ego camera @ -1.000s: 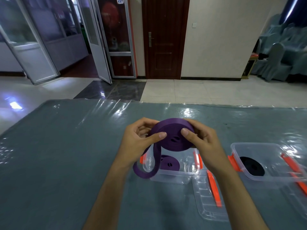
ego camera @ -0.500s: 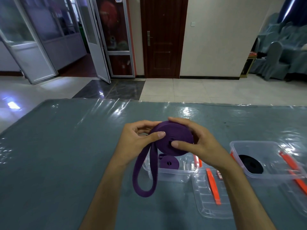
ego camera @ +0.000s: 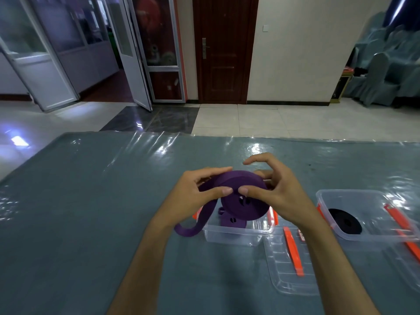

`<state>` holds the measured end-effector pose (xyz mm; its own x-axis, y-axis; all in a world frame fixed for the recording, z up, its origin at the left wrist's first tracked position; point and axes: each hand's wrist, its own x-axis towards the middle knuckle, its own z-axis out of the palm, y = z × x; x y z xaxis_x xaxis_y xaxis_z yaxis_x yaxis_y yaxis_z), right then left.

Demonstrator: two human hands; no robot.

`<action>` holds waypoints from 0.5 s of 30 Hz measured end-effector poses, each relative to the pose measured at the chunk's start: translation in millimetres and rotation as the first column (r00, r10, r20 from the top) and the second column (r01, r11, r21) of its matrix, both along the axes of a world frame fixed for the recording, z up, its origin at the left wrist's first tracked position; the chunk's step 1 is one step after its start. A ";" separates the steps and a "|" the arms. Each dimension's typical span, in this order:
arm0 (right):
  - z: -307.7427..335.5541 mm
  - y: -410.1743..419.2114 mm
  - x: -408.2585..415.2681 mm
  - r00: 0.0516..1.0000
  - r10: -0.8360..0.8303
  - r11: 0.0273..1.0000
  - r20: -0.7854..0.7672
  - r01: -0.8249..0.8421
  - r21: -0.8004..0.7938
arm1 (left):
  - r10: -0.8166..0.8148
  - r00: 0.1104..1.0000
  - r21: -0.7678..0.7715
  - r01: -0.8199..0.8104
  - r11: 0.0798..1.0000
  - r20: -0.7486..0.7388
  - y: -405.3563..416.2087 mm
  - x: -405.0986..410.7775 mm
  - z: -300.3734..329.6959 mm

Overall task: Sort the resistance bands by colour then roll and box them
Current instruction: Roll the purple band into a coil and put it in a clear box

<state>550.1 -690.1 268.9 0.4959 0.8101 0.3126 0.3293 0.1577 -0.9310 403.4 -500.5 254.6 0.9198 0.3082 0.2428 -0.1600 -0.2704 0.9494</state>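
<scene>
Both hands hold a purple band roll [ego camera: 244, 198] above the clear box [ego camera: 238, 233] at centre. The left hand [ego camera: 195, 196], at nine o'clock of the roll, pinches it with curled fingers; the right hand [ego camera: 279, 194], at three o'clock, presses its thumb on the face (index finger lifted). A loose tail [ego camera: 193, 226] hangs toward seven o'clock. A second purple roll [ego camera: 231, 220] lies inside the box; a black roll [ego camera: 345, 221] sits in the box [ego camera: 363, 237] at four o'clock.
</scene>
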 end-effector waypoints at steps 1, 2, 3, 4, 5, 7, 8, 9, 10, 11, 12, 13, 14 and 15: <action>-0.3 -0.2 -0.4 1.000 -0.012 1.000 0.024 0.011 0.016 | 0.011 1.000 0.013 -0.011 1.000 -0.009 -0.2 0.2 -2.7; -1.1 -0.6 -0.3 0.999 -0.031 0.999 0.038 0.029 0.039 | 0.027 0.999 0.043 -0.026 0.999 -0.022 0.9 -0.2 -6.1; -1.7 -1.2 -0.3 0.998 -0.055 0.996 0.038 0.052 0.067 | 0.054 0.997 0.087 -0.050 0.995 -0.046 2.6 -0.9 -10.7; -2.3 -2.6 -0.2 0.996 -0.082 0.992 0.022 0.079 0.093 | 0.089 0.993 0.132 -0.078 0.988 -0.082 5.6 -2.4 -17.1; -2.3 -3.7 -0.3 0.994 -0.109 0.988 -0.004 0.108 0.112 | 0.131 0.983 0.148 -0.111 0.983 -0.130 9.6 -5.3 -25.2; -3.4 -7.0 1.5 0.984 -0.171 0.976 -0.042 0.175 0.133 | 0.200 0.954 0.093 -0.183 0.979 -0.224 18.8 -11.8 -43.3; -4.6 -8.5 2.8 0.979 -0.199 0.969 -0.049 0.204 0.140 | 0.221 0.939 0.060 -0.213 0.975 -0.265 24.0 -14.8 -54.0; -5.2 -9.5 3.6 0.974 -0.220 0.963 -0.054 0.226 0.145 | 0.232 0.922 0.041 -0.231 0.972 -0.309 28.7 -17.1 -65.1; -5.6 -10.1 4.3 0.969 -0.237 0.958 -0.063 0.244 0.148 | 0.229 0.903 0.036 -0.232 0.972 -0.363 33.2 -18.1 -75.9; -5.7 -10.2 4.2 0.965 -0.252 0.954 -0.075 0.261 0.148 | 0.213 0.884 0.019 -0.226 0.974 -0.417 36.4 -19.1 -85.1; -5.8 -10.1 4.0 0.961 -0.266 0.950 -0.082 0.275 0.148 | 0.182 0.876 -0.037 -0.221 0.975 -0.447 38.1 -20.1 -92.9; -5.6 -10.2 3.9 0.957 -0.277 0.947 -0.085 0.287 0.148 | 0.140 0.884 -0.128 -0.217 0.968 -0.447 37.3 -20.4 -98.2; -5.4 -10.4 3.9 0.956 -0.282 0.945 -0.086 0.292 0.148 | 0.103 0.898 -0.213 -0.211 0.954 -0.428 35.0 -20.2 -101.9; -4.9 -10.7 4.0 0.955 -0.282 0.945 -0.088 0.293 0.149 | 0.085 0.908 -0.272 -0.211 0.939 -0.411 31.5 -18.7 -104.0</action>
